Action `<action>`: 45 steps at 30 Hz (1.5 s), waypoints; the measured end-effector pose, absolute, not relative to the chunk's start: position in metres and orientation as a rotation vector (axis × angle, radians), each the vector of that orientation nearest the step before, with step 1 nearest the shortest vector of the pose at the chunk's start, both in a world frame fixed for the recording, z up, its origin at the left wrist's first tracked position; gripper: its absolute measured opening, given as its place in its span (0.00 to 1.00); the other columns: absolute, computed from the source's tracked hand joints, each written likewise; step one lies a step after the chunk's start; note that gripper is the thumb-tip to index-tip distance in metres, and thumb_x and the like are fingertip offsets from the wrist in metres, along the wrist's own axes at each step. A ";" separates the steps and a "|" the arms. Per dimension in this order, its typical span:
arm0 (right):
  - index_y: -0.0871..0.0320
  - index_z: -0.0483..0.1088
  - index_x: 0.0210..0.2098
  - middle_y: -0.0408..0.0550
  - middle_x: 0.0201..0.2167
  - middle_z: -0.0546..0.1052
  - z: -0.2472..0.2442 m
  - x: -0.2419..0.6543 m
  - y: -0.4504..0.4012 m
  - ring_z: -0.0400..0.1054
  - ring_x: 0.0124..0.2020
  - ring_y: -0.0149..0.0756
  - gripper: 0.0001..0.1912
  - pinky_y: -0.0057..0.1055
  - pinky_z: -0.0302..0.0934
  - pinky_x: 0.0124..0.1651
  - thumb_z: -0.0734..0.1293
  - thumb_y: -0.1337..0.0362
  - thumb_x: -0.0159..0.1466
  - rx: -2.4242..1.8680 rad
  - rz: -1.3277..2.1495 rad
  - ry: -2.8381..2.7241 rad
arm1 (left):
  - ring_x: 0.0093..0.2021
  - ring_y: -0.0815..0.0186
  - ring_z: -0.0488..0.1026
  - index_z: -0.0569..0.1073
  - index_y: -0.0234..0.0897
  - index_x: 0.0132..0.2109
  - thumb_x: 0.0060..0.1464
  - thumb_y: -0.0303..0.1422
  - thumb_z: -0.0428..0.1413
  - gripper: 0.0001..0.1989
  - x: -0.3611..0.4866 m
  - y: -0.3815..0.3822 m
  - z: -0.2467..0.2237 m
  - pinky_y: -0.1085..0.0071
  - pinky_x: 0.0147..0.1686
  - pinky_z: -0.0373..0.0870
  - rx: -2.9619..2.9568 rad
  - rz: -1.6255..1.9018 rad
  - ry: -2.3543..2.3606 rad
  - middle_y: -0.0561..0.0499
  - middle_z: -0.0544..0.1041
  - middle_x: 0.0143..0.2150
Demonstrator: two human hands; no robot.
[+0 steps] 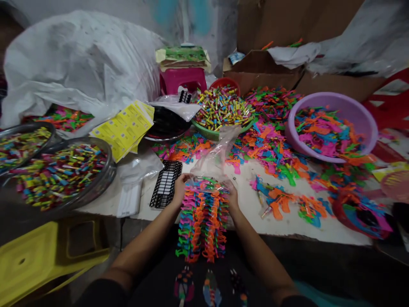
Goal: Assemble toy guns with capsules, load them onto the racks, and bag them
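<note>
A block of colourful small plastic toy guns (203, 221), stacked in rows, hangs at the table's front edge in front of my body. My left hand (181, 189) grips its upper left side and my right hand (232, 197) its upper right side, with fingers partly hidden. Clear plastic film (217, 155) rises from the top of the block between both hands. Just left of my left hand, a black grid rack (165, 183) lies on the table (246, 213). White strips (129, 198) in plastic lie farther left.
A purple basin (332, 98) of toy guns stands right. A green basin (206, 131) of small coloured tubes is behind the film. Loose toy guns (266, 143) cover the back right. Dark basins (110, 170), yellow sheets (123, 128) and a yellow stool (28, 256) are left.
</note>
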State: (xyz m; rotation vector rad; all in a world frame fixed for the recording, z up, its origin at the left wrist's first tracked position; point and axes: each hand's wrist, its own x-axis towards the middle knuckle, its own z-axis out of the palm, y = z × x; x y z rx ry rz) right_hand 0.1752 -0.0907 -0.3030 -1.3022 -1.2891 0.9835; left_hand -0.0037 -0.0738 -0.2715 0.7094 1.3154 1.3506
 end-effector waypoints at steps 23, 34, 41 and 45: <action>0.58 0.69 0.27 0.44 0.23 0.74 -0.260 0.210 -0.078 0.67 0.24 0.27 0.13 0.21 0.56 0.29 0.57 0.61 0.61 -1.402 -0.011 -2.012 | 0.22 0.72 0.68 0.69 0.36 0.26 0.53 0.38 0.46 0.14 -0.038 -0.066 -0.265 0.77 0.26 0.59 1.721 1.002 1.774 0.54 0.72 0.22; 0.58 0.65 0.21 0.41 0.17 0.70 -0.249 0.197 -0.080 0.62 0.20 0.24 0.14 0.22 0.47 0.24 0.58 0.62 0.60 -1.491 -0.337 -2.011 | 0.24 0.71 0.65 0.66 0.36 0.23 0.55 0.35 0.46 0.15 -0.030 -0.066 -0.243 0.74 0.25 0.52 2.356 0.933 1.910 0.52 0.70 0.21; 0.58 0.64 0.19 0.42 0.16 0.67 -0.249 0.206 -0.101 0.60 0.20 0.26 0.15 0.23 0.51 0.27 0.57 0.64 0.61 -1.314 -0.238 -2.189 | 0.23 0.70 0.64 0.65 0.36 0.22 0.55 0.34 0.44 0.16 -0.042 -0.086 -0.239 0.73 0.25 0.53 2.611 0.861 1.626 0.52 0.67 0.19; 0.57 0.64 0.18 0.43 0.15 0.65 -0.248 0.209 -0.114 0.58 0.20 0.27 0.17 0.25 0.50 0.26 0.55 0.63 0.62 -1.334 -0.196 -2.253 | 0.22 0.70 0.63 0.63 0.36 0.19 0.56 0.34 0.42 0.18 -0.045 -0.096 -0.233 0.72 0.25 0.53 2.533 0.689 1.685 0.51 0.65 0.18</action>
